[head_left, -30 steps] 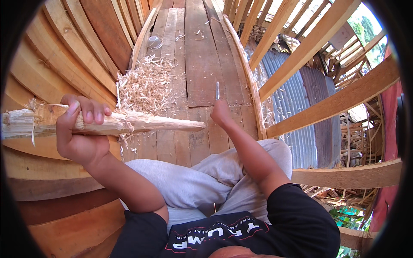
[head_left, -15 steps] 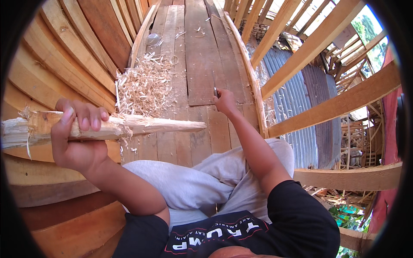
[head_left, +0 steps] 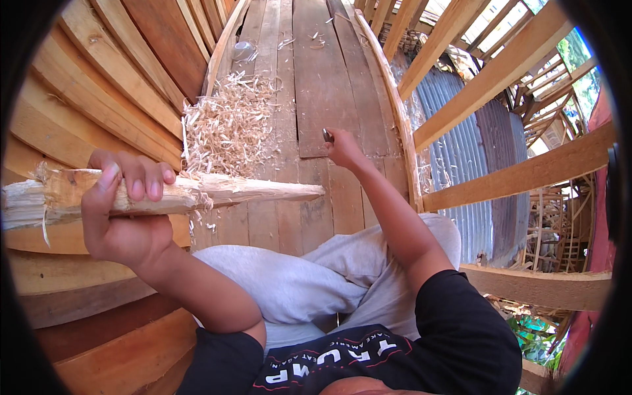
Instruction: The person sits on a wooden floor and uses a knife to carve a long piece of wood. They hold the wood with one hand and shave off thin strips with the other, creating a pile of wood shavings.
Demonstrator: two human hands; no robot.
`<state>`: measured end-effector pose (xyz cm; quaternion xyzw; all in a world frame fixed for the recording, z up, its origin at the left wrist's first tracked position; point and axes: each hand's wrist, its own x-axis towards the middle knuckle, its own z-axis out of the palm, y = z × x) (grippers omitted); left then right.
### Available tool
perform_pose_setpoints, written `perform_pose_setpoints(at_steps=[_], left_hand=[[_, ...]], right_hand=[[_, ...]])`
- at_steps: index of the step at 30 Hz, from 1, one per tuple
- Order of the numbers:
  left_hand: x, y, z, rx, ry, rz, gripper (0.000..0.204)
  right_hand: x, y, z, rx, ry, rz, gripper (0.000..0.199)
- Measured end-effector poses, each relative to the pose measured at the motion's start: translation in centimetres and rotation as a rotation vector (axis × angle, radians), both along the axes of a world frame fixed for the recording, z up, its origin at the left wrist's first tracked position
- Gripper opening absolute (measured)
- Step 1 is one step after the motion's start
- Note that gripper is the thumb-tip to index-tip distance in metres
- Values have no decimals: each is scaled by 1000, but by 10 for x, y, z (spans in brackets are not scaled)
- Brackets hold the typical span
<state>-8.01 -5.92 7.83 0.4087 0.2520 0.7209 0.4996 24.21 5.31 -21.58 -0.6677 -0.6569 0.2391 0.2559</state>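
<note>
My left hand is closed around a pale length of wood. The wood lies level across the left side, rough and split at its left part, and narrows to a carved point at the right. Frayed curls hang on it near my fingers. Out over the floorboards, my right hand is closed on what looks like a knife. Only a dark, shiny end of it shows by the thumb; its blade cannot be made out now. The right hand is apart from the wood, beyond its tip.
Wood shavings are heaped on the plank floor beyond the wood. A small clear container sits past them. Upright boards wall the left side; wooden rails line the right, above corrugated metal sheets. My legs are folded below.
My right hand has shifted slightly, and the thin blade seen earlier beyond it no longer shows. The whole view has slid a little; my left hand keeps its hold on the wood.
</note>
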Motion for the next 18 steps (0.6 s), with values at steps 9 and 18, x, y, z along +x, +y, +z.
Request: perform_pose_setpoints(at_steps=[9,18], left_hand=[[2,-1,2,-15,7,2,13],[0,-6,6,17,23,10,13]], right_hand=[[-3,-15,11,-287,-3,204,14],[4,-51,0,-342,-459,-102,17]])
